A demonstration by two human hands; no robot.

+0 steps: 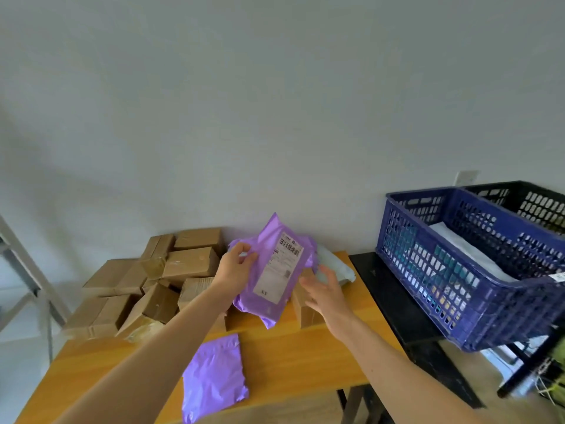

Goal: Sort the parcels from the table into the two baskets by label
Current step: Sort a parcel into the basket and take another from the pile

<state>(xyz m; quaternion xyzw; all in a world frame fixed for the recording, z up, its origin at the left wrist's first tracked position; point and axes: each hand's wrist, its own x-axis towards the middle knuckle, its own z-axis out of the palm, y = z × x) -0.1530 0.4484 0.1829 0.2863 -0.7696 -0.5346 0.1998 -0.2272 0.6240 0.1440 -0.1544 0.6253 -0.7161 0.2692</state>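
Left hand (pixel 235 267) grips the upper-left edge of a purple mailer (pixel 266 310), thumb + fingers curled onto the plastic. Mailer is up off the surface (pixel 290 356), held tilted, roughly upright, over the back-middle area. Its white label (pixel 279 264) w/ barcode faces the camera; print too small to read.

Right hand (pixel 324 289) is loose, fingers spread + straight-ish, nothing in it. It sits just beside the mailer's right edge, palm twd it; can't tell if the fingertips touch the plastic.

On the surface, near edge, betw. the two forearms: 2nd purple mailer (pixel 214 374) lying flat, no label showing on the visible side. Back-left: pile of cardboard boxes (pixel 171 270), stacked unevenly, some tilted, taped. One more small box (pixel 301 307) stands behind/under the right hand, partly hidden by it. Grey mailer (pixel 336 264) lies at the back-right corner, past the right hand's fingers.

Right of the surface, a black stand (pixel 388 289) carries the blue basket (pixel 434 280), which is tilted. Inside it a white parcel (pixel 464 249) lies flat; other contents show only as bits of color thru the mesh wall, can't ID. Black basket (pixel 538 206) sits right behind the blue one, touching or nearly so; its contents are out of sight.
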